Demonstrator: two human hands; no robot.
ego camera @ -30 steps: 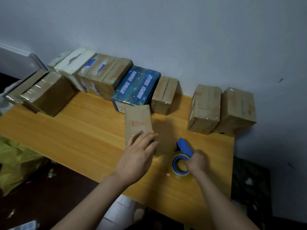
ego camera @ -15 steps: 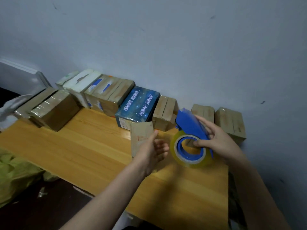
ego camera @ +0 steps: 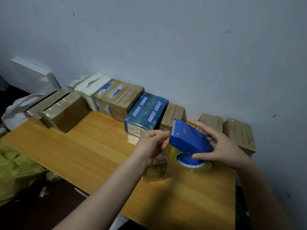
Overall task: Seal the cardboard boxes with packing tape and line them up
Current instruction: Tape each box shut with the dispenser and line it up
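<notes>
Cardboard boxes (ego camera: 123, 97), closed so their contents are hidden, line the far edge of the table (ego camera: 83, 146) against the wall, brown and shiny with tape; one blue box (ego camera: 146, 112) carries stars and white Chinese characters. A small brown box (ego camera: 155, 174) lies nearer, below the hands. The right hand (ego camera: 219, 146) grips the blue dispenser (ego camera: 187, 138), and the left hand (ego camera: 152, 143) pinches the packing tape (ego camera: 174, 157) at its toothed edge.

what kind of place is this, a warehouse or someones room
Most likely a small packing spot in a home or back room, not a warehouse: a plain wooden table against a bare scuffed wall, a row of taped cardboard boxes along that wall, and a blue tape dispenser in the right hand.
</notes>
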